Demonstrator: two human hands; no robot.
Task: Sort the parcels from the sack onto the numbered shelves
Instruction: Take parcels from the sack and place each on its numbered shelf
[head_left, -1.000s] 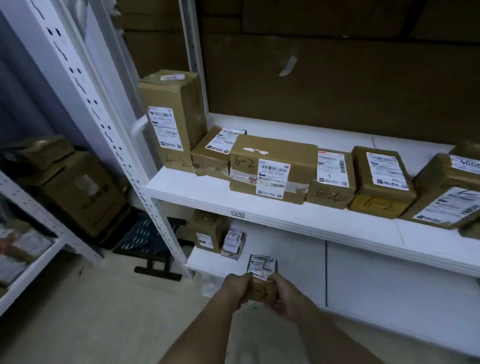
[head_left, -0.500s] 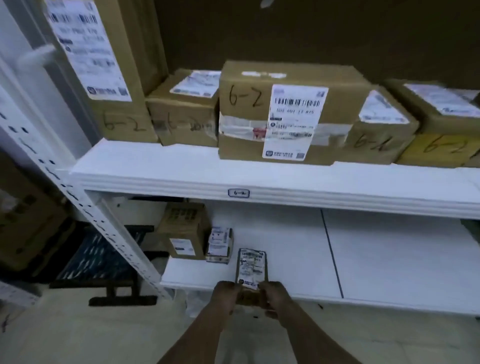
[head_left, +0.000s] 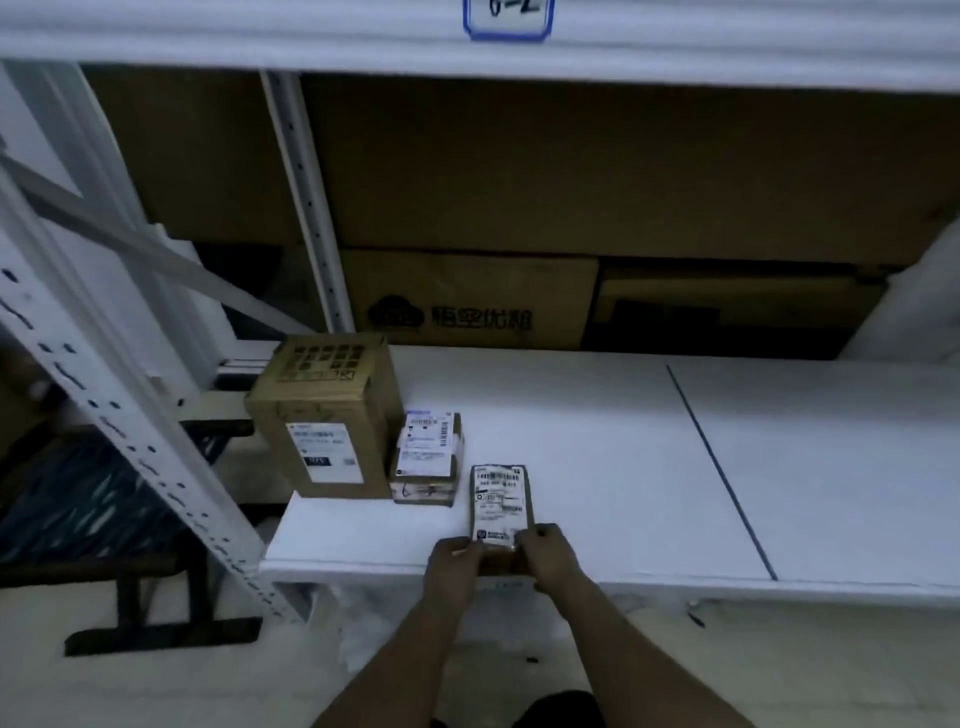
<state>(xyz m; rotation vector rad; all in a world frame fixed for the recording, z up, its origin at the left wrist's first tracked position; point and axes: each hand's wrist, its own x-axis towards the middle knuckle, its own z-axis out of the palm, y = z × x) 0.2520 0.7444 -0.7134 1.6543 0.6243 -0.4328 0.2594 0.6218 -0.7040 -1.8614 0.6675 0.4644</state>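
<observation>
While I watch through the head camera, the left hand (head_left: 456, 564) and right hand (head_left: 551, 557) each grip a near corner of a small parcel (head_left: 500, 505), fingers curled round it, at the lower shelf's (head_left: 623, 467) near edge, right of two boxed parcels (head_left: 363, 431)

The small parcel (head_left: 501, 512) is brown with a white label printed in black bars and text. The taller box (head_left: 324, 415) is tan cardboard — a dark grid of symbols on top, a white label on its front. The little parcel (head_left: 427, 460) beside it is brown under white labels. The shelf board (head_left: 597, 441) is white, crossed by one thin dark line; the upright (head_left: 119, 441) is white with dark slots. The cartons (head_left: 467, 299) behind are brown — one bears black print.
</observation>
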